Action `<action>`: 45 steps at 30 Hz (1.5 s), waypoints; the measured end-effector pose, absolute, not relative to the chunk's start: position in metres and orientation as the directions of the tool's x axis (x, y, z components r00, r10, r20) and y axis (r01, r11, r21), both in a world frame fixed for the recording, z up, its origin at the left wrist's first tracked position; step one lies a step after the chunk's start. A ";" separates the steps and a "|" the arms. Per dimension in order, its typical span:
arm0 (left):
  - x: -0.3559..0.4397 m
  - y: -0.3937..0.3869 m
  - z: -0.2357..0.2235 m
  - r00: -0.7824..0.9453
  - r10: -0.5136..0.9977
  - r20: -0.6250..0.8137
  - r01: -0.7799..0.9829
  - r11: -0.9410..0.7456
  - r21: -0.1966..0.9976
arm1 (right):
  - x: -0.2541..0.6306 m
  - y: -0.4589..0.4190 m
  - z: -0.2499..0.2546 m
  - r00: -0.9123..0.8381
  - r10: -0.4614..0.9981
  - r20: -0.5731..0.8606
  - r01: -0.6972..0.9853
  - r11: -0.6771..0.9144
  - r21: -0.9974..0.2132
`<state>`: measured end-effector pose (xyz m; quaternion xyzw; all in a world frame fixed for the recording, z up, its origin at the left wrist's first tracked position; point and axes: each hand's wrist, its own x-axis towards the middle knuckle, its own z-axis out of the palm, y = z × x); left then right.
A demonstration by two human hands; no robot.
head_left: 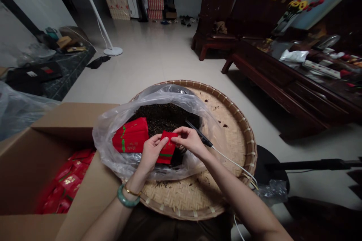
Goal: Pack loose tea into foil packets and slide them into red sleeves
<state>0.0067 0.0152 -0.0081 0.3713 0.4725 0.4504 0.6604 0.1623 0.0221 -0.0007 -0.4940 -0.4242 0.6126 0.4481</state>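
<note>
My left hand and my right hand pinch the upper edge of a small red packet with a green band. It hangs over an open clear plastic bag full of dark loose tea leaves. A stack of flat red packets lies on the leaves to the left. Beside my right hand, a dark handheld bag sealer with a white cord points into the bag; my wrist is close to it. Whether the packet is filled cannot be made out.
The bag stands on a round woven bamboo tray with stray leaves. An open cardboard box at left holds several red packets. A wooden table is at right; a white fan stand stands on the floor further back.
</note>
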 end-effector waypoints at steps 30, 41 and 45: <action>0.001 0.020 -0.008 0.373 0.889 -0.264 -0.005 0.287 0.958 | 0.169 0.018 0.001 -0.092 0.953 -0.288 -0.039 -0.292 -0.956; 0.008 0.011 -0.016 0.442 0.746 -0.499 -0.152 0.610 0.778 | 0.165 0.018 -0.008 -0.101 0.957 -0.271 0.027 -0.270 -0.963; 0.009 0.012 -0.018 0.401 0.735 -0.547 -0.186 0.650 0.737 | 0.181 0.024 -0.011 -0.097 0.987 -0.130 0.291 -0.096 -0.952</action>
